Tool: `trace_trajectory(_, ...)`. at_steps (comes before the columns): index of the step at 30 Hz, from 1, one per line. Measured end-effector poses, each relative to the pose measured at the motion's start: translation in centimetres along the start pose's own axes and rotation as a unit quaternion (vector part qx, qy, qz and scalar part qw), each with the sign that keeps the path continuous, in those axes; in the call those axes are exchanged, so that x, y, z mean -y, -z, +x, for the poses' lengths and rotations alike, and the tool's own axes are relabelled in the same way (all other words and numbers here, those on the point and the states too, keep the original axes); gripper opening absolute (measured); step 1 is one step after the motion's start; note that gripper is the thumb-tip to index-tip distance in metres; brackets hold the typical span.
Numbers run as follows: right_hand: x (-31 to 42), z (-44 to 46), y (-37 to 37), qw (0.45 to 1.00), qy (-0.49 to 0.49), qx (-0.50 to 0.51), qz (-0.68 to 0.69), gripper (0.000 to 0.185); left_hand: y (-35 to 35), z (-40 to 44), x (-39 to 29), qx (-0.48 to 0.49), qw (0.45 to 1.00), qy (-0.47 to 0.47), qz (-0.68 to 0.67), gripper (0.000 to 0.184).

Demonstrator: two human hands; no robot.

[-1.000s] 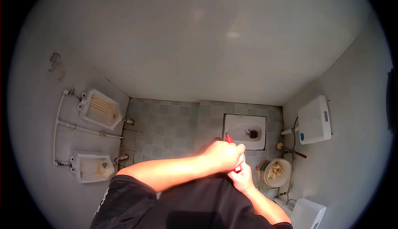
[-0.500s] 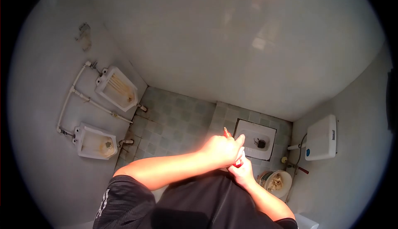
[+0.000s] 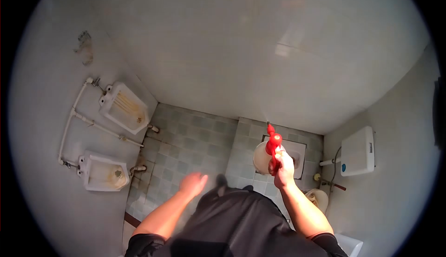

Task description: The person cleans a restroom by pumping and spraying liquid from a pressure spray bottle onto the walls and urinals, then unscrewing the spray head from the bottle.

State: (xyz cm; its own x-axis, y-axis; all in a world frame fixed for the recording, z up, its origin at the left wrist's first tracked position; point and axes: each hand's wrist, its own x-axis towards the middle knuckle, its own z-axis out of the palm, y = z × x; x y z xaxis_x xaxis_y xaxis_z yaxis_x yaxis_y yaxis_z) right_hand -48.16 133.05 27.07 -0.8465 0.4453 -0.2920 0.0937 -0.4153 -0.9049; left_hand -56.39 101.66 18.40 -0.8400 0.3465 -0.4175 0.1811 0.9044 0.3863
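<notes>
My right hand (image 3: pixel 284 168) grips a red spray head (image 3: pixel 275 141), its dark nozzle pointing up and away from me. A round white container (image 3: pixel 261 158) shows just left of the spray head; whether the two are joined is unclear. Both are over the squat toilet and hide part of it. Well to the left, above the tiled floor, is my left hand (image 3: pixel 193 184), apart from the sprayer. Its fingers are blurred and no object shows in it.
The squat toilet (image 3: pixel 297 151) is set in the floor. Two stained urinals (image 3: pixel 124 108) and white pipes (image 3: pixel 67 127) are on the left wall. At right are a white cistern (image 3: pixel 357 151), a red-handled fitting (image 3: pixel 340 187) and a bucket (image 3: pixel 319 196) partly behind my forearm.
My hands, earlier together on a red object, have come apart. The left moved left and down; the right moved up and slightly right with the sprayer, now largely exposed. The view also shifted.
</notes>
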Motion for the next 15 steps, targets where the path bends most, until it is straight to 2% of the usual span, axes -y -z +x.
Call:
trace_trajectory(2, 2.2, 0.5, -1.2, 0.999, -0.016, -0.035, 0.037, 0.018, -2.5, 0.2, 5.0, 0.075, 0.994, 0.061, 0.049, 0.042)
trace_trajectory(4, 2.4, 1.4, -0.6, 0.983, -0.006, -0.101, 0.156, 0.021, -4.5, -0.3, 9.6, 0.115, 0.987, 0.088, 0.067, 0.042)
trace_trajectory(6, 3.5, 1.3, -0.6, 0.959, 0.048, -0.129, 0.246, 0.027, -7.1, 0.1, 14.7, 0.153, 0.976, 0.113, 0.102, 0.042)
trace_trajectory(8, 5.7, 0.9, -3.5, 0.937, 0.122, -0.21, 0.253, 0.03, -8.7, 0.3, 18.2, 0.147, 0.977, 0.116, 0.101, 0.042)
trace_trajectory(10, 5.4, 1.4, -3.5, 0.95, 0.15, -0.172, 0.213, 0.027, -10.5, 1.0, 22.0, 0.139, 0.978, 0.119, 0.104, 0.041)
trace_trajectory(12, 6.5, 1.6, -4.0, 0.982, 0.124, -0.131, 0.056, 0.025, -12.6, 2.8, 25.3, 0.172, 0.967, 0.048, 0.184, 0.039)
trace_trajectory(14, 8.4, 1.8, -4.2, 0.989, 0.117, -0.054, -0.079, 0.023, -10.2, 3.0, 23.1, 0.193, 0.965, 0.027, 0.172, 0.038)
trace_trajectory(15, 8.8, 1.7, -3.1, 0.991, 0.103, -0.056, -0.063, 0.023, -8.9, 3.2, 22.0, 0.215, 0.964, 0.014, 0.159, 0.038)
